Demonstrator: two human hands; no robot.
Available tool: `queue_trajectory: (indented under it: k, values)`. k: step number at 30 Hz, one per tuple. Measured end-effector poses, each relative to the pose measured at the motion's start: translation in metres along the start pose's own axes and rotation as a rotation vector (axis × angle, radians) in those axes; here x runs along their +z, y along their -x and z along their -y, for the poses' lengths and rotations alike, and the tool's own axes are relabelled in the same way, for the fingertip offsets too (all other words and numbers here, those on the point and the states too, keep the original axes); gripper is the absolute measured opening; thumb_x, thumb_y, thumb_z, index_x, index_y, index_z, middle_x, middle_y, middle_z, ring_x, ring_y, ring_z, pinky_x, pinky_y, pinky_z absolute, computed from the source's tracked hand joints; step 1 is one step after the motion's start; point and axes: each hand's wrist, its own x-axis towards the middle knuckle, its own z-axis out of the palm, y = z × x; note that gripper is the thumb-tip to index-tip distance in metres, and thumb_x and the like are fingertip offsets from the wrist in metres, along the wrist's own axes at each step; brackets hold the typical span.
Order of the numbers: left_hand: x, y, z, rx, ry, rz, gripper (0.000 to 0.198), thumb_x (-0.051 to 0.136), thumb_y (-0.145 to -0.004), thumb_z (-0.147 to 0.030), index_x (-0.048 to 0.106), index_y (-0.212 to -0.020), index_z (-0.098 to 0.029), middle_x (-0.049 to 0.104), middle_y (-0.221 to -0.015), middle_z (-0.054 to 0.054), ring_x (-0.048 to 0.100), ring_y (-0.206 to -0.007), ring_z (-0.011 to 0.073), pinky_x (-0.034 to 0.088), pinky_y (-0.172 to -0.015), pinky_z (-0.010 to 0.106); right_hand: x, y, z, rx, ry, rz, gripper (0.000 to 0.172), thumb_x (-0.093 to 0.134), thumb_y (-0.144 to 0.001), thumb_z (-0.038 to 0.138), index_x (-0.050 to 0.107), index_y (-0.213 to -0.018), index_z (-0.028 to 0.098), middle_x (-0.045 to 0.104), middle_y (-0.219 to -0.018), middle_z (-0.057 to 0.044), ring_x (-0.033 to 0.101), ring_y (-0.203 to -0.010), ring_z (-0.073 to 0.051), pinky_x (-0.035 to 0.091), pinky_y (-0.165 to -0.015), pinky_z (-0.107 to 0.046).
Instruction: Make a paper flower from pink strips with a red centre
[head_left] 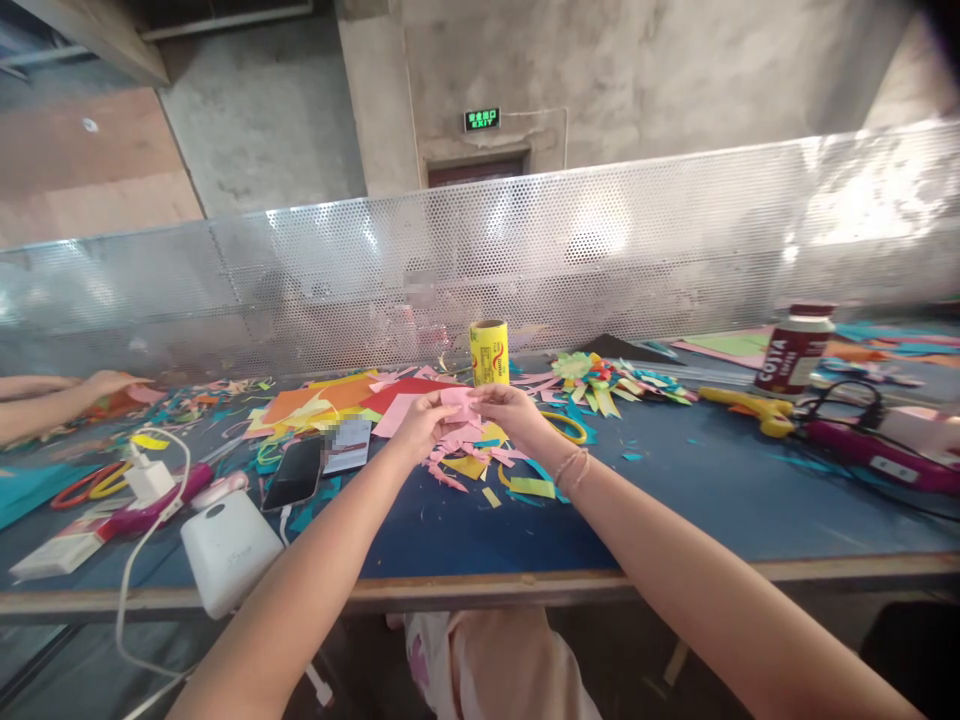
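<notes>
Both hands meet over the middle of the table, pinching a small piece of pink paper. My left hand is closed on its left side, and my right hand grips the right side. Under them lie pink paper scraps and yellow-green strips. Just behind the hands stands a yellow roll of tape with printed lettering. Sheets of orange paper and red paper lie to the left. Beside my right wrist is a yellow loop, like a scissors handle.
A phone, a white power bank and cables lie at left. A bunch of paper flowers sits behind my right hand. At right are a Costa bottle, a yellow-handled tool and a purple device. Another person's hand works at far left.
</notes>
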Motion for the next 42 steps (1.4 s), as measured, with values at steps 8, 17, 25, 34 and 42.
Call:
queue_trajectory:
  k: [8, 17, 25, 34, 42]
  values:
    - [0.003, 0.002, 0.000, 0.013, -0.013, 0.008, 0.024, 0.069, -0.061, -0.012, 0.064, -0.085, -0.011, 0.066, -0.078, 0.005, 0.064, -0.070, 0.0155, 0.050, -0.075, 0.034, 0.001, 0.001, 0.001, -0.023, -0.011, 0.018, 0.029, 0.073, -0.056, 0.027, 0.062, -0.081, 0.018, 0.056, -0.068, 0.003, 0.049, -0.059, -0.007, 0.038, -0.056, -0.023]
    - [0.005, 0.004, 0.001, 0.042, -0.065, -0.009, 0.020, 0.073, -0.058, -0.017, 0.061, -0.072, -0.013, 0.061, -0.063, 0.000, 0.062, -0.063, 0.0138, 0.050, -0.074, 0.036, 0.004, 0.002, 0.000, -0.077, 0.021, 0.005, 0.029, 0.072, -0.056, 0.026, 0.045, -0.067, 0.019, 0.047, -0.062, 0.007, 0.041, -0.054, -0.006, 0.033, -0.052, -0.022]
    - [0.007, 0.004, -0.001, 0.030, -0.044, -0.053, 0.016, 0.071, -0.058, -0.017, 0.057, -0.065, -0.012, 0.058, -0.061, -0.001, 0.061, -0.064, 0.0136, 0.050, -0.070, 0.033, 0.008, 0.005, 0.008, -0.020, -0.074, 0.014, 0.020, 0.067, -0.059, 0.021, 0.048, -0.065, 0.018, 0.048, -0.064, 0.006, 0.043, -0.055, -0.006, 0.034, -0.053, -0.022]
    - [0.002, 0.001, 0.002, 0.027, -0.005, -0.007, 0.016, 0.070, -0.061, -0.016, 0.062, -0.074, -0.012, 0.062, -0.071, 0.003, 0.062, -0.070, 0.0150, 0.050, -0.073, 0.034, 0.006, 0.004, 0.007, 0.019, -0.135, -0.042, 0.026, 0.071, -0.055, 0.019, 0.051, -0.072, 0.019, 0.053, -0.065, 0.006, 0.048, -0.057, -0.006, 0.036, -0.054, -0.021]
    - [0.001, 0.000, 0.001, 0.007, 0.039, -0.024, 0.012, 0.066, -0.067, -0.015, 0.062, -0.077, -0.010, 0.061, -0.080, 0.006, 0.060, -0.074, 0.0149, 0.052, -0.071, 0.033, 0.006, 0.005, 0.010, 0.119, -0.210, -0.033, 0.035, 0.077, -0.051, 0.023, 0.052, -0.075, 0.019, 0.056, -0.065, 0.004, 0.054, -0.061, -0.008, 0.042, -0.059, -0.022]
